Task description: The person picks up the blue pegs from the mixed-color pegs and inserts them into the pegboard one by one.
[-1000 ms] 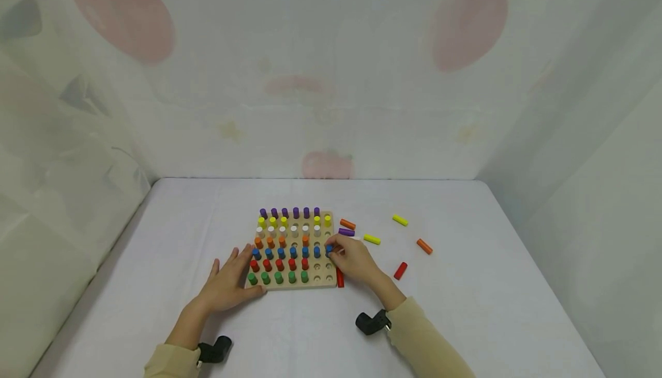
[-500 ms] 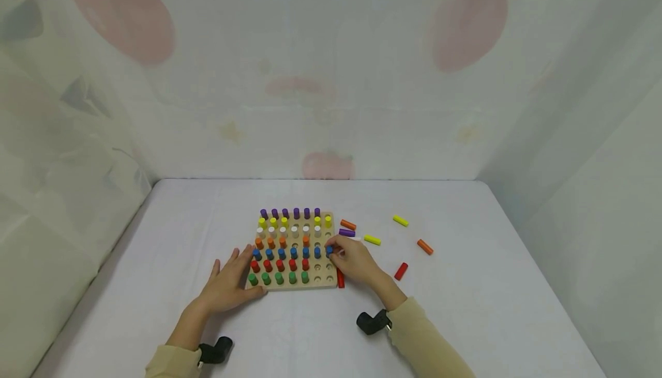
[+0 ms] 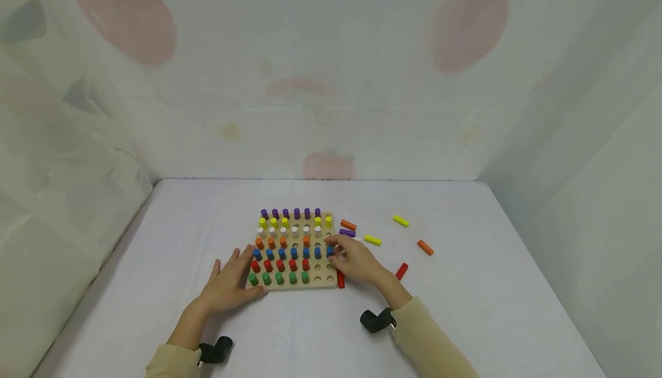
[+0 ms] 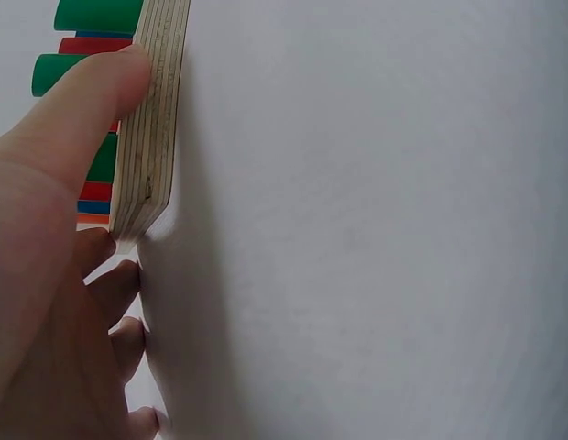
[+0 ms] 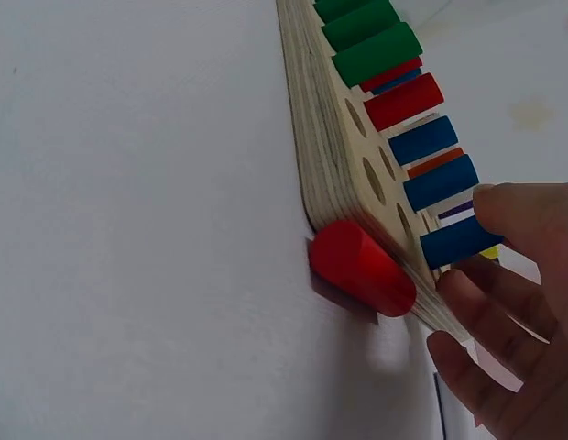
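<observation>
A wooden peg board (image 3: 323,285) bears rows of upright coloured pegs, with bare holes toward its right side. My left hand (image 3: 224,289) lies spread at the board's near left corner. In the left wrist view its thumb (image 4: 119,78) rests on the board's front edge, and the other fingers extend along the left side. At the right end of the blue row a blue peg (image 5: 458,242) stands in the board. Around that peg my right hand (image 3: 357,260) has its thumb and fingers parted, the thumb tip (image 5: 495,206) overlapping the peg's top end.
A red peg (image 5: 366,270) lies against the board's right side. Farther right are loose pegs, among them a purple one (image 3: 347,232), two orange, two yellow and another red peg (image 3: 401,271) partly behind my right wrist. White cloth covers the table (image 3: 289,332).
My right thumb and forefinger have spread apart from the blue peg, and the right forearm has shifted slightly right. The peg stays upright in its place. My left hand has not moved.
</observation>
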`<state>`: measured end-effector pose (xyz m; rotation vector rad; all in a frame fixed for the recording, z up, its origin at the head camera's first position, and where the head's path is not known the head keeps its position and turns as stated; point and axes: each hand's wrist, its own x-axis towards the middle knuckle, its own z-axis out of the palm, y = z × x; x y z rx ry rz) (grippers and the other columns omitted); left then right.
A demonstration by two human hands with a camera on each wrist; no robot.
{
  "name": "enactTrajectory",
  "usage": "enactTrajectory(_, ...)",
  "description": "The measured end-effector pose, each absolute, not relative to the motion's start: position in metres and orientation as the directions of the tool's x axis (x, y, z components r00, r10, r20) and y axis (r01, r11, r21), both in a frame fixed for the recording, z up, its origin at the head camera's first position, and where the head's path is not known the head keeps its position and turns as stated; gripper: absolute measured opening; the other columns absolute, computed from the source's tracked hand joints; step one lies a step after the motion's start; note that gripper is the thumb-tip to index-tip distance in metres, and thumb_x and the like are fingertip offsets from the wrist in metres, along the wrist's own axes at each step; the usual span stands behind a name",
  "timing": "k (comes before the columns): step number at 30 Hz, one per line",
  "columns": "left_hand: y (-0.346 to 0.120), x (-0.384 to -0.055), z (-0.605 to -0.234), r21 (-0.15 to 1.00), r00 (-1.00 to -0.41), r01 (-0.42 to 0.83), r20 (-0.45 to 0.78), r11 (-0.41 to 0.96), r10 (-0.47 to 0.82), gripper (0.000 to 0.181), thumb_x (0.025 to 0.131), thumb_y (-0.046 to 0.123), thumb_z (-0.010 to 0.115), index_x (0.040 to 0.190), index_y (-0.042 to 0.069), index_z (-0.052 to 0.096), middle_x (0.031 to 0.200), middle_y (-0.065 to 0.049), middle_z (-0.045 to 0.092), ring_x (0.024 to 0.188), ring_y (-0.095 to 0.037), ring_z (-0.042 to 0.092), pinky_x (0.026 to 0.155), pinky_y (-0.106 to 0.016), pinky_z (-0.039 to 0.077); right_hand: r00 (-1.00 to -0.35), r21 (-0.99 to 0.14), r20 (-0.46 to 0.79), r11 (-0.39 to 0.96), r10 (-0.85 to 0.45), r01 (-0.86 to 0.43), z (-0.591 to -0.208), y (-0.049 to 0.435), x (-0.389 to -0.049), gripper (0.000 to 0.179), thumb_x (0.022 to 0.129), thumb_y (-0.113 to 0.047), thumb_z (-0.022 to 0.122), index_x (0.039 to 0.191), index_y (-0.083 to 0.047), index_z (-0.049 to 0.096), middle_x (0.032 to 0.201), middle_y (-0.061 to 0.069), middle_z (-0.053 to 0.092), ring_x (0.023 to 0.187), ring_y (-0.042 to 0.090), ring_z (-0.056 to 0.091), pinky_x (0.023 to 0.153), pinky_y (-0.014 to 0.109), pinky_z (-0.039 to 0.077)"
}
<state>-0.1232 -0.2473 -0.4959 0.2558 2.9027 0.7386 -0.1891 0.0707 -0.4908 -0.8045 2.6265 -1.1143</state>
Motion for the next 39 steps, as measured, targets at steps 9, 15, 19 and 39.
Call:
enactTrajectory(9, -0.249, -0.121, -0.490, 0.469, -0.976, 0.143, -0.078, 0.872, 0.202, 0.103, 0.069, 0.057, 0.070, 0.146, 0.006, 0.025, 0.150, -0.015, 0.026, 0.137, -0.042, 0.017, 0.103, -0.069, 0.003, -0.838, -0.712, 0.061, 0.565, -0.542, -0.417, -0.485, 0.080, -0.185, 0.042, 0.090, -0.020, 0.058, 0.130, -0.015, 0.047, 0.125, -0.003, 0.054, 0.102, 0.012, 0.057, 0.086, 0.026, 0.049)
enactTrajectory(15, -0.251, -0.123, -0.494, 0.464, -0.977, 0.147, -0.071, 0.873, 0.202, 0.103, 0.068, 0.058, 0.070, 0.146, 0.006, 0.024, 0.149, -0.016, 0.028, 0.137, -0.042, 0.018, 0.102, -0.069, 0.003, -0.841, -0.704, 0.075, 0.569, -0.535, -0.425, -0.479, 0.089, -0.186, 0.042, 0.090, -0.020, 0.058, 0.130, -0.014, 0.048, 0.121, 0.000, 0.057, 0.101, 0.014, 0.058, 0.087, 0.029, 0.049)
enactTrajectory(19, -0.252, -0.125, -0.498, 0.460, -0.977, 0.153, -0.064, 0.874, 0.204, 0.103, 0.069, 0.058, 0.070, 0.146, 0.007, 0.024, 0.150, -0.015, 0.027, 0.137, -0.041, 0.017, 0.103, -0.068, 0.002, -0.846, -0.692, 0.089, 0.578, -0.526, -0.433, -0.473, 0.096, -0.189, 0.040, 0.091, -0.021, 0.058, 0.129, -0.013, 0.050, 0.117, 0.002, 0.061, 0.100, 0.014, 0.059, 0.087, 0.031, 0.050)
enactTrajectory(39, -0.274, -0.135, -0.451, 0.440, -0.944, 0.191, -0.163, 0.877, 0.287, 0.090, 0.075, 0.054, 0.067, 0.141, 0.003, 0.033, 0.140, -0.022, 0.041, 0.127, -0.042, 0.039, 0.099, -0.058, 0.035, -0.882, -0.557, 0.185, 0.693, -0.433, -0.457, -0.444, 0.152, -0.205, 0.035, 0.089, -0.022, 0.061, 0.122, -0.013, 0.056, 0.119, 0.000, 0.060, 0.109, 0.018, 0.056, 0.091, 0.040, 0.048)
